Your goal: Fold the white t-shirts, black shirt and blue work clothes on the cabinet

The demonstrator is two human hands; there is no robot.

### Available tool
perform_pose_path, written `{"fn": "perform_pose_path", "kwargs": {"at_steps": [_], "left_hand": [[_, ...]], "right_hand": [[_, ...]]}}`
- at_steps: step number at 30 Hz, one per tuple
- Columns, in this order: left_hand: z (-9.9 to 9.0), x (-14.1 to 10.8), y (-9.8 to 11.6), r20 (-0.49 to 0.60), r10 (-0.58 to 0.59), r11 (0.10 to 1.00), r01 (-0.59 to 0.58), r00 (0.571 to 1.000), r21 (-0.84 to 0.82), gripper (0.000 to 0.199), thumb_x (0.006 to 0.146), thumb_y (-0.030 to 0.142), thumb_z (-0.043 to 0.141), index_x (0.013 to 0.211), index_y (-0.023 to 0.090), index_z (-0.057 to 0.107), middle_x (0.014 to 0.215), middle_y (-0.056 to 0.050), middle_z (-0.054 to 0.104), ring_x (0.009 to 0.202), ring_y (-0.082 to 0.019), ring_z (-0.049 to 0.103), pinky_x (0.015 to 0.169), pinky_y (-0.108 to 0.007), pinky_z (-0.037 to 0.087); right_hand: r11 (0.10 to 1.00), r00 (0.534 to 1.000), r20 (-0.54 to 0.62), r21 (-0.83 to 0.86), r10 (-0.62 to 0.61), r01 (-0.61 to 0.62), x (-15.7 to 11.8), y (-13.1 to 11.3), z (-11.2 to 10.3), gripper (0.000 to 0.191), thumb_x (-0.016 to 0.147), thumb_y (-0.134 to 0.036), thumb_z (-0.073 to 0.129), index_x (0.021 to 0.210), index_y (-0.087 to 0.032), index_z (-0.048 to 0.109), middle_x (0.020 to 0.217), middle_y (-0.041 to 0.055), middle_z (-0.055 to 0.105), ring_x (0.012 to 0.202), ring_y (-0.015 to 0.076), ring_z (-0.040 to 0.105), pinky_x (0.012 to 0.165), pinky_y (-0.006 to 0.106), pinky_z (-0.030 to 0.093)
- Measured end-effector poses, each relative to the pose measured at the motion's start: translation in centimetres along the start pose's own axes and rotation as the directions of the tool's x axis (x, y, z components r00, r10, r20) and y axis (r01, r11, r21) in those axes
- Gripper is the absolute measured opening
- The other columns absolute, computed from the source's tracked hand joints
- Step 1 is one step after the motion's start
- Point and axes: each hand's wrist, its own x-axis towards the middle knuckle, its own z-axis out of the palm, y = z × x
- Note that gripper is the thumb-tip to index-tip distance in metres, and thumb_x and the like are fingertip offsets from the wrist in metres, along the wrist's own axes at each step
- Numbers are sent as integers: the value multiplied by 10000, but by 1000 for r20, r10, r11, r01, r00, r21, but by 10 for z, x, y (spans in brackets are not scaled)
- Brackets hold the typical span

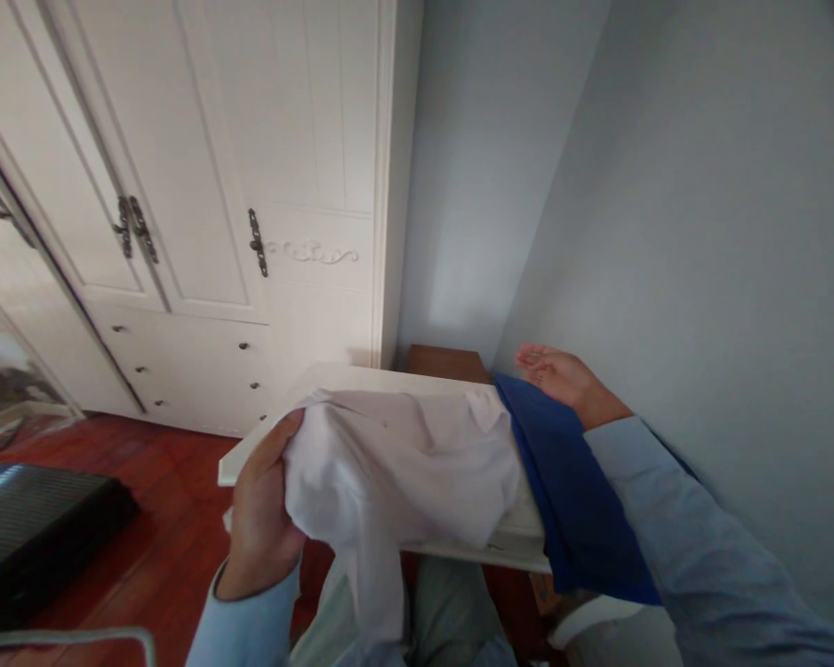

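Observation:
A white cloth garment (417,454) lies crumpled across a white tabletop (326,375), and part of it hangs over the near edge. My left hand (264,514) grips its left end, thumb on top and the other fingers hidden beneath the fabric. To the right, a folded blue cloth (576,519) drapes over the table's end and down its front. Above that blue cloth hovers my right hand (560,375), palm turned up, fingers loosely stretched and nothing in them. The exact kind of the white garment cannot be made out.
A white wardrobe (201,167) with dark handles stands behind on the left. Grey-blue walls (701,232) close in on the right. A brown box (448,361) sits behind the table. On the red wooden floor (173,463) lies a black case (42,528).

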Motion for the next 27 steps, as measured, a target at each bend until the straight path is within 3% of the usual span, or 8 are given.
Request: {"fn": "perform_pose_path", "kwargs": {"at_steps": [3, 6, 9, 10, 15, 20, 25, 27], "left_hand": [[-1, -14, -8, -102, 90, 992, -99, 991, -83, 236, 721, 359, 718, 882, 190, 681, 826, -3, 712, 765, -185, 676, 685, -283, 577], [6, -38, -28, 10, 166, 986, -166, 986, 1, 308, 758, 477, 705, 885, 197, 678, 825, -12, 701, 727, -177, 652, 637, -274, 548], [17, -66, -53, 277, 85, 971, -142, 957, 191, 440, 798, 631, 654, 804, 192, 683, 680, -14, 646, 606, -169, 592, 550, -282, 500], [21, -75, -60, 359, 73, 955, -169, 931, 243, 461, 822, 648, 627, 792, 193, 692, 672, -20, 645, 615, -176, 592, 568, -293, 508], [30, -97, -67, 603, 159, 856, -414, 781, 310, 366, 925, 550, 567, 981, 245, 763, 950, -61, 739, 920, -254, 664, 870, -364, 548], [32, -95, -53, 761, 231, 784, -579, 606, 223, 276, 916, 427, 621, 1098, 283, 770, 1087, -71, 757, 1037, -278, 677, 964, -406, 532], [19, -60, -64, 553, 372, 790, -567, 745, 233, 261, 957, 378, 562, 1029, 232, 766, 1042, -87, 766, 995, -253, 702, 911, -403, 550], [11, -34, -78, 492, 422, 745, -600, 762, 291, 295, 919, 385, 614, 1131, 209, 719, 1174, -110, 728, 1084, -258, 674, 925, -403, 543]], "right_hand": [[986, 997, -78, 169, 5, 8, -17, -9, 20, 258, 553, -159, 727, 795, -230, 674, 837, 28, 711, 744, 159, 661, 618, 249, 532], [986, 963, 269, 165, -34, -11, -71, -25, 52, 251, 733, -316, 779, 952, -222, 701, 904, 30, 724, 737, 132, 662, 707, 265, 549], [1000, 694, 720, 26, -11, -11, -133, -39, 82, 485, 814, -464, 751, 1206, -198, 648, 990, 73, 730, 828, 192, 699, 773, 340, 568], [998, 672, 741, -30, -12, 51, -150, -42, 89, 576, 791, -455, 781, 1281, -203, 613, 1076, 86, 721, 911, 215, 699, 822, 357, 566], [934, 828, 559, -274, -41, 231, -175, -40, 98, 610, 755, -293, 769, 1332, -229, 582, 1182, 83, 709, 1002, 252, 683, 910, 398, 553], [918, 828, 543, -243, -138, 313, -159, -43, 85, 377, 732, -170, 612, 1086, -230, 728, 1055, 53, 763, 954, 257, 697, 852, 360, 551], [964, 946, 298, -186, -129, 190, -152, -76, 72, 260, 721, -235, 555, 865, -250, 771, 847, 25, 756, 684, 199, 656, 616, 300, 521], [991, 974, 211, -86, -83, 103, -151, -93, 67, 233, 682, -251, 569, 817, -239, 758, 743, 25, 723, 572, 173, 600, 518, 279, 472]]}}
